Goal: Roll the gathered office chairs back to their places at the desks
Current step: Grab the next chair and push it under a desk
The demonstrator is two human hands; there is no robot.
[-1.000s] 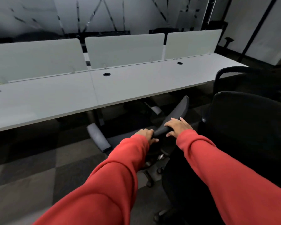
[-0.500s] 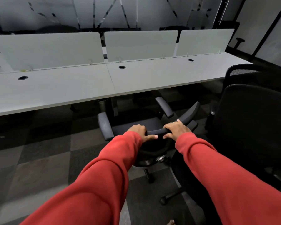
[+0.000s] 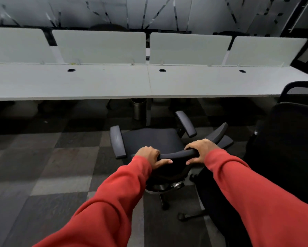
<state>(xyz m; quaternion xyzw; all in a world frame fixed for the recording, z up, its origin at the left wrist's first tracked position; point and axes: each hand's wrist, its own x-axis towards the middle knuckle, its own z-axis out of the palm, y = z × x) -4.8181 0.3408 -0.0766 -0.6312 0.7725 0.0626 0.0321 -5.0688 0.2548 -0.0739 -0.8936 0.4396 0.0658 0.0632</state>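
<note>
Looks like an open-plan office: long white desks (image 3: 96, 82) with divider screens (image 3: 99, 47) and cable grommets (image 3: 71, 70), a black swivel chair (image 3: 149, 139), checkered carpet tiles (image 3: 51, 166).

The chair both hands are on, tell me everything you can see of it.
The chair is a dark office swivel chair with a fabric-looking seat, two padded grey armrests and a curved backrest top, seen from above. It stands upright on the checked carpet, facing the white desk, not yet tucked under. The left hand and right hand grip the backrest top. One caster shows below.
</note>
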